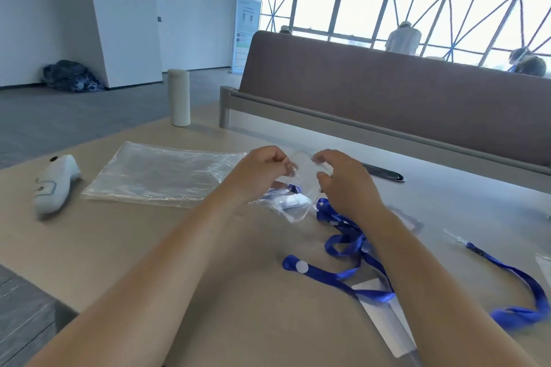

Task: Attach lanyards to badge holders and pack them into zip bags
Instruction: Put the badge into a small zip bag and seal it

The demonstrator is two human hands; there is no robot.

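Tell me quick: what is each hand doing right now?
Left hand: closed, pinching the left edge of a clear badge holder.
Right hand: fingers curled on the same holder's right edge.

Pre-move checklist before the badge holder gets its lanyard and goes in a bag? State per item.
1. Clear badge holder held by both hands: ok, left hand and right hand pinch its edges.
2. Lanyard within reach: ok, blue lanyard lies right under the right hand.
3. Lanyard clip through the holder slot: cannot tell, the clear plastic blurs there.
4. Zip bags ready: ok, flat stack of zip bags left of the hands.
5. Top bag open: cannot tell.
6. Spare lanyard: ok, second lanyard lies at far right, untangled from the first.
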